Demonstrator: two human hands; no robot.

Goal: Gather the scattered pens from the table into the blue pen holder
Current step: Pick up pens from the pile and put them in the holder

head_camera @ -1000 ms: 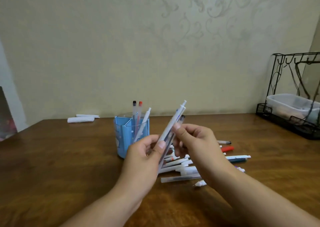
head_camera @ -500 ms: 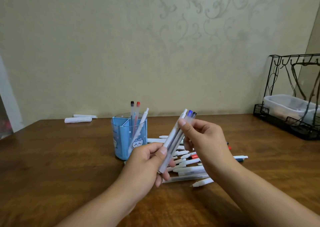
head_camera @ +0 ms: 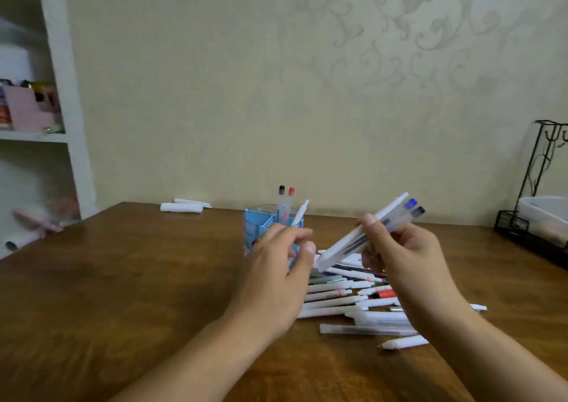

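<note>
You are in a home room, beige floral-patterned wallpaper (head_camera: 399, 48), brown wooden table (head_camera: 123, 278), white wall shelf of blurred oddments (head_camera: 73, 143), black wire rack (head_camera: 534, 180).

We see two bare forearms entering from the bottom of frame, no sleeves, no watch or rings on left hand (head_camera: 273, 281) or right hand (head_camera: 412, 266); short unpainted nails.

Soft, even, fairly dim light with a warm yellowish cast fills the room, with no glare. Faint shadows lie under the forearms on the desk (head_camera: 123, 294). The whole frame is slightly smeared; the shelf (head_camera: 37, 137) beyond the desk's left edge blurs most and bows outward.
</note>
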